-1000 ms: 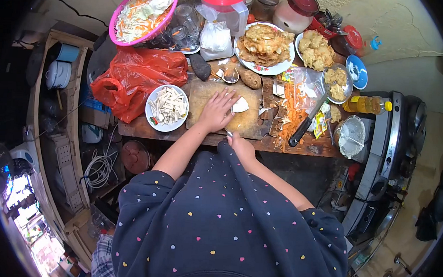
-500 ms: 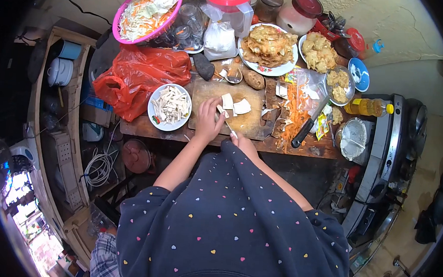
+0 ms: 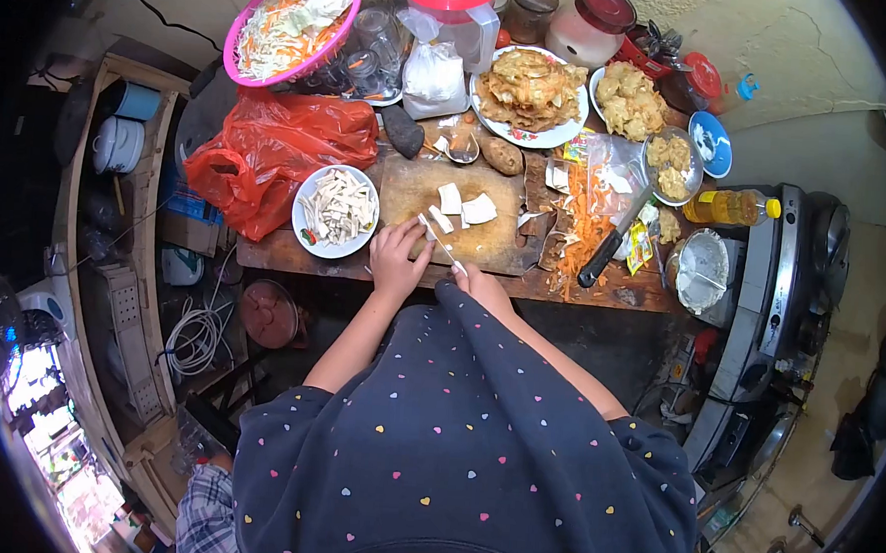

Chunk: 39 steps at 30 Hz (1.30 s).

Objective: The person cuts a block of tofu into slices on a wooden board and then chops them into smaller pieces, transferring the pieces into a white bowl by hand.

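Note:
My right hand point(image 3: 482, 289) grips a small knife point(image 3: 441, 239) at the near edge of the wooden cutting board point(image 3: 405, 184). Its blade slants up and left across the board. My left hand point(image 3: 399, 259) rests on the board's near left corner, fingers curled down and thumb by the blade; whatever lies under the fingers is hidden. Beyond the blade are a narrow white strip point(image 3: 440, 218) and two white tofu-like slabs, one upright point(image 3: 450, 198) and one wider point(image 3: 479, 209). Left of the board, a white bowl point(image 3: 300, 235) holds many cut white strips point(image 3: 339, 207).
A red plastic bag point(image 3: 269, 157) lies behind the bowl. A plate of fritters point(image 3: 530, 91) stands at the back. On the right are a black-handled knife point(image 3: 610, 250), carrot shreds point(image 3: 586, 229), an oil bottle point(image 3: 732, 208) and a batter-smeared pot point(image 3: 702, 270). A pink basket point(image 3: 236, 60) holds shredded vegetables.
My left hand has drawn back from the white pieces toward the board's near left corner. More of the knife blade shows, with a narrow strip beside it.

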Available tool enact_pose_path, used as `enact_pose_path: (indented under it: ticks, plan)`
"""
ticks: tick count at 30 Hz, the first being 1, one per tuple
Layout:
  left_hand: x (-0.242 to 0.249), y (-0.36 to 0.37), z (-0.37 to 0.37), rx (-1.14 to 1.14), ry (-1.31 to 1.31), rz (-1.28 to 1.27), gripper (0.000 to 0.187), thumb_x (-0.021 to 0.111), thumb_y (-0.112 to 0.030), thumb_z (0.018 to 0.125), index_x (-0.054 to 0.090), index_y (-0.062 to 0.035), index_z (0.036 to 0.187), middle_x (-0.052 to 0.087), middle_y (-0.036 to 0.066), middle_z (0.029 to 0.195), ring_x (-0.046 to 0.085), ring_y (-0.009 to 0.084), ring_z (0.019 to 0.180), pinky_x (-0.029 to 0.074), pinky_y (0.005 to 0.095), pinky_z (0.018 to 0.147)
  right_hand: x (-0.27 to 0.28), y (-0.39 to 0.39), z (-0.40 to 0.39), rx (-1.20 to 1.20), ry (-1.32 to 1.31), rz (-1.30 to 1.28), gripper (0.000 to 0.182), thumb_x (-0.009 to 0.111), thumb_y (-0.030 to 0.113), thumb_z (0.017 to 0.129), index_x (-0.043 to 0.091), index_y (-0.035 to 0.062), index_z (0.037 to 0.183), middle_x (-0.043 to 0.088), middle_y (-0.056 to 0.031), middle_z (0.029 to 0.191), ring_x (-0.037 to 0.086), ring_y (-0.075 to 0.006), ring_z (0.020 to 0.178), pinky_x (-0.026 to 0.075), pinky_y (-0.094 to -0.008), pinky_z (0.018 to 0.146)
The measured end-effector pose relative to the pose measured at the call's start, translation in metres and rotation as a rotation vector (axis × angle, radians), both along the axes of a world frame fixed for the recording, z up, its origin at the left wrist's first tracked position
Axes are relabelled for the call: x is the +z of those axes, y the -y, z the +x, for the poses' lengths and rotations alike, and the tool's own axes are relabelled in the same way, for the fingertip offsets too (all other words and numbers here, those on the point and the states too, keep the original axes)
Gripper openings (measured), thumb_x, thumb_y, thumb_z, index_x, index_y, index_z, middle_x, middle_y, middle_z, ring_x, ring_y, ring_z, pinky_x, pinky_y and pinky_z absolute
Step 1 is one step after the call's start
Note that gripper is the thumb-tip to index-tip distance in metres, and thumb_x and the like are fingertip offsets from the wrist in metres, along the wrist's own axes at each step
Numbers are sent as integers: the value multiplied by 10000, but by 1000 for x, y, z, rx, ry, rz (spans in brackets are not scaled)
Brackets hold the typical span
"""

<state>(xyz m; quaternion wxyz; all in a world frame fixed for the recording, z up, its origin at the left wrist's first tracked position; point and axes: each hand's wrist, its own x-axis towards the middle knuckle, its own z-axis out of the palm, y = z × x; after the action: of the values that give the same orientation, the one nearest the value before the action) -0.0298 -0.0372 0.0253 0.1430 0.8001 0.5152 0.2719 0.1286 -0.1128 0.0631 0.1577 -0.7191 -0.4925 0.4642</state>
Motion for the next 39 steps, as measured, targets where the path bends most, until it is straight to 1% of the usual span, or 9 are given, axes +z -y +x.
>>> enact_pose_path:
  ticks: [16,19,22,25,26,29,32,35,39]
  plan:
    - [-12,-2,-3,-34,3,15,196,718,-219,737,697,-91,884,620,52,1163,540,258,994,399,377,870,-5,-2,-4,61,117,3,443,402,390,959,571,-17,907,623,-267,722,625,-431,711,477,-522,650]
    - [-4,-1,-2,-29,14,-18,220,683,-207,762,684,-90,949,585,67,1168,535,261,1006,389,384,871,-9,-3,-5,81,159,-7,433,400,389,959,561,-11,916,626,-254,703,631,-421,690,483,-520,626]
    - [-6,-10,1,-13,19,-65,296,622,-219,804,619,-86,1069,551,94,1180,526,291,1043,382,409,883,-13,-3,-6,91,195,-14,426,399,390,961,550,-7,919,627,-239,681,633,-412,662,490,-514,598]
    - [0,-35,17,-131,100,-22,380,572,-262,841,535,-87,1176,533,123,1212,507,321,1090,368,436,917,-13,-3,-8,105,242,-17,428,400,391,962,543,-9,913,626,-226,663,633,-404,638,495,-508,580]
    - [-4,-44,21,-195,95,-110,458,527,-327,868,487,-96,1262,482,140,1306,439,333,1221,324,445,1006,-13,-3,-8,111,258,-20,427,399,390,963,542,-10,913,626,-223,659,633,-401,632,496,-507,577]
    - [6,-60,41,-375,-6,-161,508,494,-352,883,457,-103,1324,400,128,1413,339,319,1330,252,451,1086,-13,-2,-8,126,274,-17,426,399,385,965,540,-13,909,626,-217,651,635,-392,625,497,-506,572]
    - [-4,-67,46,-493,-69,-207,515,462,-342,896,430,-143,1369,343,102,1466,260,299,1383,192,459,1125,-15,-2,-8,130,280,-12,421,401,378,965,543,-12,900,626,-215,648,635,-389,622,497,-505,568]
    - [-3,-69,44,-536,-123,-176,481,448,-292,897,443,-169,1361,352,114,1457,270,325,1374,184,497,1120,-20,-2,-8,132,275,-18,422,406,377,963,550,-13,888,627,-216,653,634,-390,623,497,-501,572]
    - [-7,-70,45,-543,-136,-176,470,442,-271,893,451,-186,1355,363,113,1451,264,323,1377,176,493,1124,-21,-5,-9,125,259,-7,429,409,381,960,559,-9,865,631,-222,678,632,-396,641,495,-501,588]
